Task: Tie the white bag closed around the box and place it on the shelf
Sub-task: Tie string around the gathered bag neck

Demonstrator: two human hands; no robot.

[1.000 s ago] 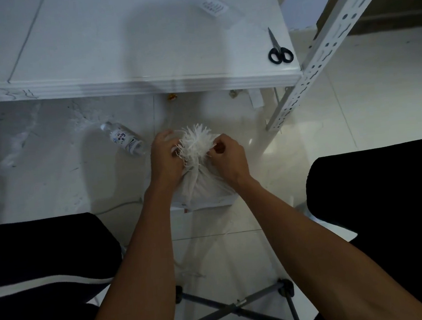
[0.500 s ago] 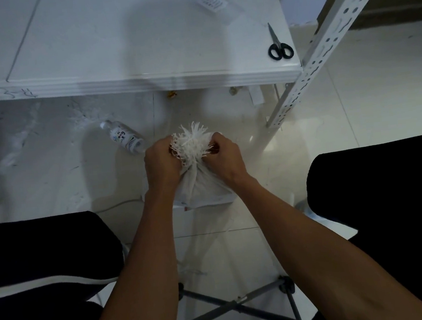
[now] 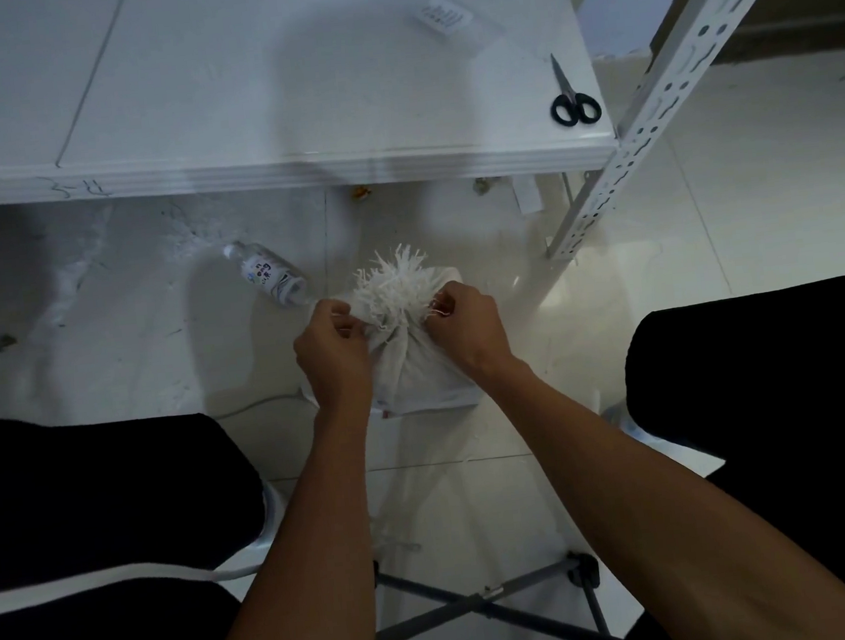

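The white bag (image 3: pixel 417 366) is held low between the knees, above the tiled floor (image 3: pixel 119 349), with its neck gathered tight under a frayed white tuft (image 3: pixel 396 283). On one side of that neck the left hand (image 3: pixel 333 351) is closed, fingers curled in and pinched on what looks like a thin white cord right against the cloth. On the other side the right hand (image 3: pixel 465 328) is closed the same way, and a short white loop of cord is seen pinched at its fingertips (image 3: pixel 438 313). The two grips are set level with each other, the tuft standing up between them and the bag's body hanging just beneath. A boxy outline is shown through the cloth below the hands, with a straight bottom edge; the box itself cannot be made out. Whether a knot is formed cannot be told.

Beyond the grip, further from the body, the white shelf (image 3: pixel 286 100) is seen, and black-handled scissors (image 3: pixel 572 96) are laid near its far right corner. Just past the left hand, a small labelled bottle (image 3: pixel 269 275) is lying on its side on the floor.
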